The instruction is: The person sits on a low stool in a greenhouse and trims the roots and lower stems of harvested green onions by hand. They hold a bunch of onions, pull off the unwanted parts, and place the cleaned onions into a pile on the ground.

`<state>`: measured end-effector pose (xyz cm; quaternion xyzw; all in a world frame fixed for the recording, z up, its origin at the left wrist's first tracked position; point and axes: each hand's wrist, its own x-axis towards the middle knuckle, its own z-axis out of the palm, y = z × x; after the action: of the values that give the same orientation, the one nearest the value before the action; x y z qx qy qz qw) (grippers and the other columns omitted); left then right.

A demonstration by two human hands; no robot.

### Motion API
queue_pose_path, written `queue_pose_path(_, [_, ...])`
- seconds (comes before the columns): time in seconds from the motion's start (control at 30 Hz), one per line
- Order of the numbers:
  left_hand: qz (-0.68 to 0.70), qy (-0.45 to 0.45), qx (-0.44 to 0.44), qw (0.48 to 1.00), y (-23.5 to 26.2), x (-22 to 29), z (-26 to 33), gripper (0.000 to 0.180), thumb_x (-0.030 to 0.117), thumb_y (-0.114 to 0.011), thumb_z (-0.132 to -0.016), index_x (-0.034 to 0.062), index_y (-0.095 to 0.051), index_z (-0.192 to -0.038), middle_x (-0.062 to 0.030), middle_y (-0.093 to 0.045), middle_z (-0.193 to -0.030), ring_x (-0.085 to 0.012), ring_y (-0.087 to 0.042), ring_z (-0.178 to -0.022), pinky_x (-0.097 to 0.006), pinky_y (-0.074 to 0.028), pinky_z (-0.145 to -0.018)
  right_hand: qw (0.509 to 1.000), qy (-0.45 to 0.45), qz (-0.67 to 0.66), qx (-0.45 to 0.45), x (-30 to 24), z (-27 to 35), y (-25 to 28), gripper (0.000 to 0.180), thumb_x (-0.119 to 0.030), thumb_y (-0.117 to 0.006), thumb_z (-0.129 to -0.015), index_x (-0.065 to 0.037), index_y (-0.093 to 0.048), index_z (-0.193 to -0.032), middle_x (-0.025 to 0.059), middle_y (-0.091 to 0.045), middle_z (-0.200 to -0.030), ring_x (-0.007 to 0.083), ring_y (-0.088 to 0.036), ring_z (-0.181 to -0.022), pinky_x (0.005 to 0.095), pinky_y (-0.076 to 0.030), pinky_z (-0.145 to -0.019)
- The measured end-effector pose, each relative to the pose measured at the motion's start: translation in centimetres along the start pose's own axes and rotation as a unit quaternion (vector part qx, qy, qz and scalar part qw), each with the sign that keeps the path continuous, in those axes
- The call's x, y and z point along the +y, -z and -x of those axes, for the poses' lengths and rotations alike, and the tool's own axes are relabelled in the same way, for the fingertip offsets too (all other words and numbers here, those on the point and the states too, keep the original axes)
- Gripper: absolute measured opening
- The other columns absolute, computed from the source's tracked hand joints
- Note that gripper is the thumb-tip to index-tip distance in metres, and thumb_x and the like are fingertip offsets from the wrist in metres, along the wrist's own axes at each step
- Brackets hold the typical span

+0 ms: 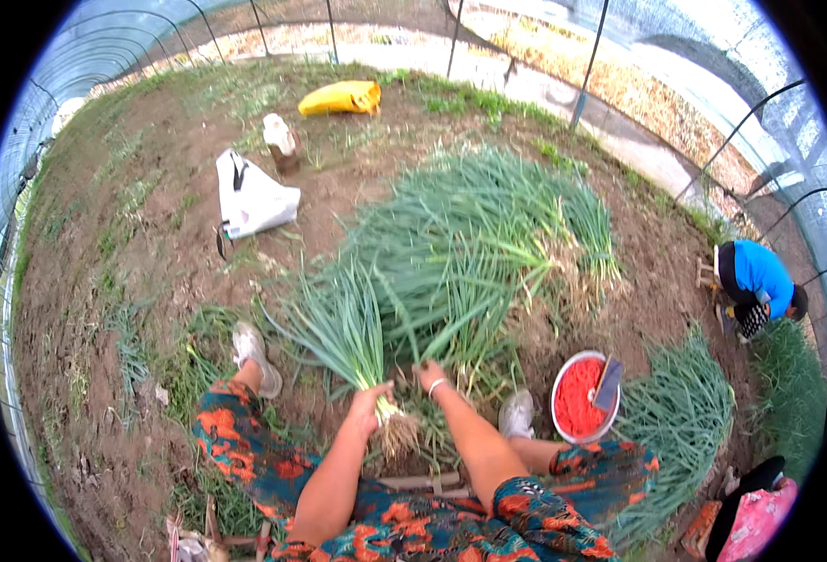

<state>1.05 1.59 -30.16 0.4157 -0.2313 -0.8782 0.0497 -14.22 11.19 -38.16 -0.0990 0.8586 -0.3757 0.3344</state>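
Left hand [370,403] closed around an onion bunch [361,351] above its roots [398,436]; right hand [427,375], beside the bunch, finger closure indiscernible.

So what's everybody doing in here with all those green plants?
One person's left hand grips a bunch of green onions near its roots. The right hand is at the near edge of a big onion pile; its grip is unclear. A white bowl of red stuff sits to the right; farther right, someone in blue bends low.
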Motion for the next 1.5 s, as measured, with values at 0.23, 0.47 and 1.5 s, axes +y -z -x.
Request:
queue_pose_path(0.23, [-0.063, -0.014, -0.073, 0.995, -1.3, -0.7, -0.1, 0.017, 0.004, -0.069, -0.078, 0.0009, -0.06, -0.092, -0.0062, -0.062, -0.075, -0.0146, -0.059, -0.06, -0.028, -0.052, -0.055, 0.933, 0.288, 0.202, 0.08, -1.8, 10.5, 3.0, 0.024, -0.008, -0.053, -0.077, -0.01, -0.051, -0.1, 0.0183, -0.054, -0.088, 0.0416, -0.056, -0.079, 0.0494, -0.046, -0.068])
queue_pose_path(0.47, [-0.122, 0.004, -0.101, 0.987, -2.6, -1.1, 1.5, 0.019, 0.001, -0.072, -0.073, -0.0033, -0.061, -0.089, -0.0085, -0.064, -0.076, -0.0154, -0.062, -0.063, -0.028, -0.053, -0.057, 0.928, 0.298, 0.22, 0.045, -3.4, 14.5, 5.2, 0.016, -0.004, -0.055, -0.074, -0.008, -0.056, -0.089, 0.0161, -0.055, -0.086, 0.0383, -0.058, -0.08, 0.0465, -0.048, -0.07])
queue_pose_path(1.5, [0.001, -0.144, -0.038, 0.989, -1.4, 2.4, 2.1, 0.023, -0.007, -0.067, -0.075, -0.0007, -0.056, -0.094, -0.007, -0.06, -0.079, -0.016, -0.06, -0.063, -0.028, -0.053, -0.058, 0.857, -0.099, -0.506, 0.01, 0.2, 12.1, 7.7, 0.027, -0.024, -0.054, -0.092, 0.002, -0.058, -0.088, 0.0096, -0.062, -0.07, 0.02, -0.062, -0.06, 0.0297, -0.052, -0.055])
